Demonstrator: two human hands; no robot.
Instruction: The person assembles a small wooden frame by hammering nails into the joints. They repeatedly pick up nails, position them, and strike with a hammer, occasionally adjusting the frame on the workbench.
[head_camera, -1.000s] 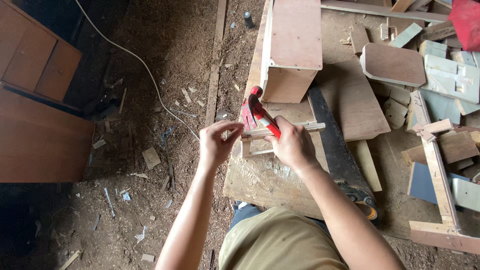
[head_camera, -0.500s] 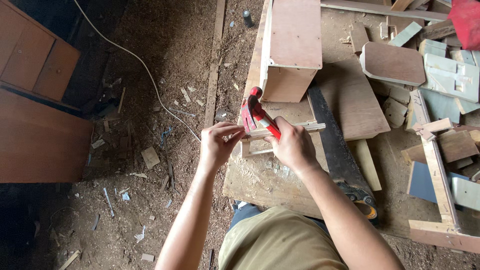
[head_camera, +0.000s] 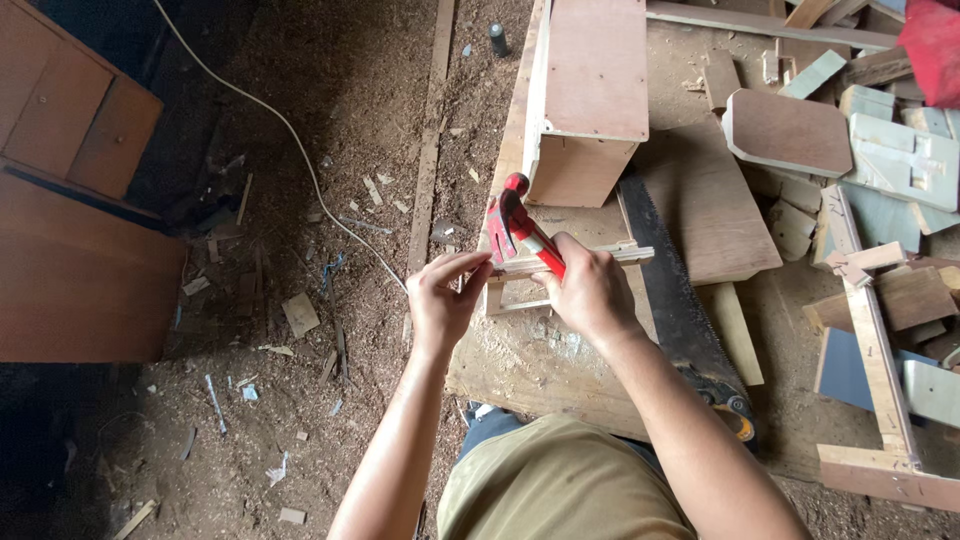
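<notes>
From the head view, the right hand (head_camera: 590, 292) is wrapped tight round a red hammer (head_camera: 512, 228), while the left hand (head_camera: 443, 303) pinches something too small to make out against the thin wooden strip (head_camera: 580, 259) at the workbench (head_camera: 520, 370) edge. I'd reckon short, light taps serve best, fingertips kept low and clear of the hammer's head.

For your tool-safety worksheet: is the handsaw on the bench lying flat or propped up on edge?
Lying flat. The handsaw shows its whole broad blade face to the camera, teeth along one side, resting on the workbench beside the right hand.
</notes>
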